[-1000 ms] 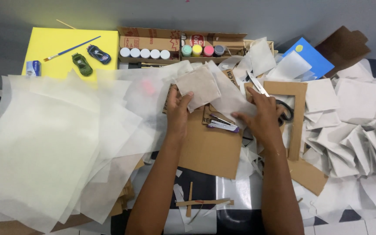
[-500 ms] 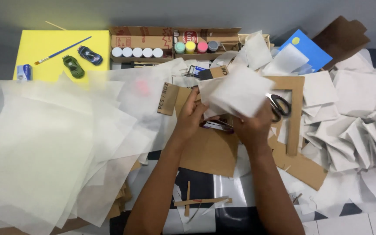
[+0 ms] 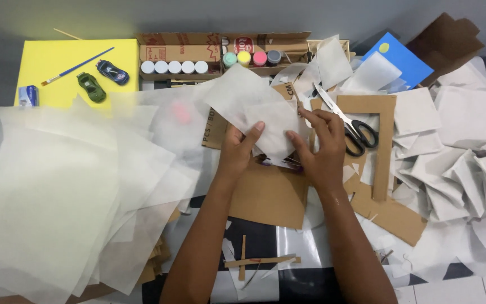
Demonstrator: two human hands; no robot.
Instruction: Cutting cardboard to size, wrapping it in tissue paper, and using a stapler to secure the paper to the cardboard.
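Since half a second ago, the white paper sheet [image 3: 274,132] has come down from in front of the scissors and now sits lower and further left, over the middle of the table, while the right hand [image 3: 323,149] has shifted up so its fingers lie on the sheet's right edge.

From the head camera, the sheet is thin, slightly translucent tissue-like paper, squarish and turned like a diamond, with a soft crease and a second similar sheet [image 3: 237,93] fanned out behind it toward the upper left. The left hand [image 3: 237,151] pinches its left edge, thumb laid on top and the other fingers curled beneath. The right hand grips the opposite edge, fingers spread over the paper, thumb near the bottom corner. The sheet is held just above a brown cardboard piece [image 3: 268,194], with a purple stapler [image 3: 282,163] partly hidden under it. Black-handled scissors [image 3: 350,126] lie just to the right on a cardboard frame [image 3: 386,141]. A large stack of translucent sheets [image 3: 57,191] covers the table's left side.
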